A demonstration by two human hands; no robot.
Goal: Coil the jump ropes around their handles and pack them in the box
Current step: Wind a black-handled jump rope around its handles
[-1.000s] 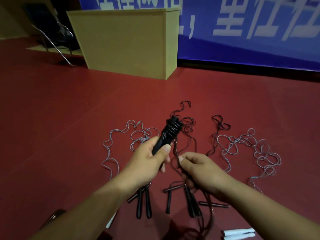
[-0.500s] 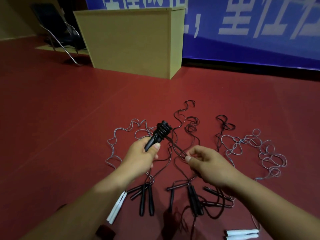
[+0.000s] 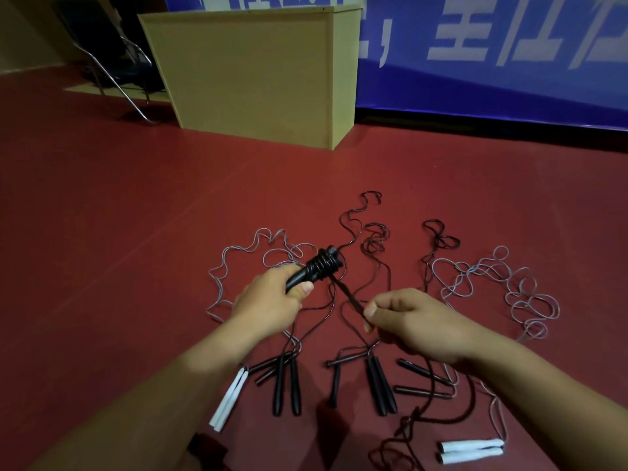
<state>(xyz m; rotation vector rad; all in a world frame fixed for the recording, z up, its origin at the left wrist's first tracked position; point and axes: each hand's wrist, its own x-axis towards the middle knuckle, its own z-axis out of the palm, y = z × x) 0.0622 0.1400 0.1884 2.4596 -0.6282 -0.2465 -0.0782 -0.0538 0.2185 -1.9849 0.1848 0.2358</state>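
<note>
The black handles [image 3: 311, 271], partly wound with rope [image 3: 350, 295], are held above the floor [image 3: 119, 249], clenched in the left hand [image 3: 268, 302]. The right hand [image 3: 418, 322] pinches the taut rope just right of them. More ropes [image 3: 373, 382] lie beneath the handles.

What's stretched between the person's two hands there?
In the head view, a taut length of dark rope runs from the coiled handles in the left hand to the right hand's pinch.

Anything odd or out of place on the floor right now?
Nothing damaged. The loose ropes sprawl tangled and overlapping on the red floor. The left hand grips the part-coiled black handles; the right hand pinches their rope taut.
</note>
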